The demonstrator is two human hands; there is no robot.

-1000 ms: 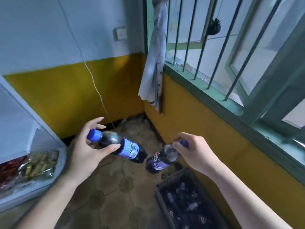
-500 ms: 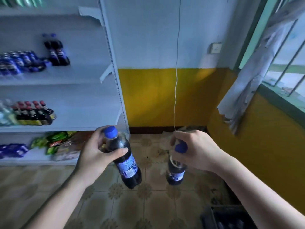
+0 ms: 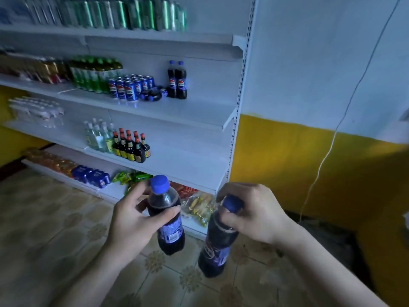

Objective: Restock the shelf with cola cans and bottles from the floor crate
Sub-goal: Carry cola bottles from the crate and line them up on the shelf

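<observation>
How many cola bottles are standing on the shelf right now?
2, side by side on the shelf right of the cola cans: left bottle and right bottle. Blurred blue-capped shapes lying between them and the cans may be more bottles.

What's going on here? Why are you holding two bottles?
A person is filling up a shop shelf with drinks. The left hand grips one cola bottle around its upper part, and the right hand holds a second cola bottle by its neck, just under the blue cap. Both are up in the air in front of the shelves, not put down yet. On one shelf, two standing bottles wait beside blue cans, with bare space next to them.
</observation>
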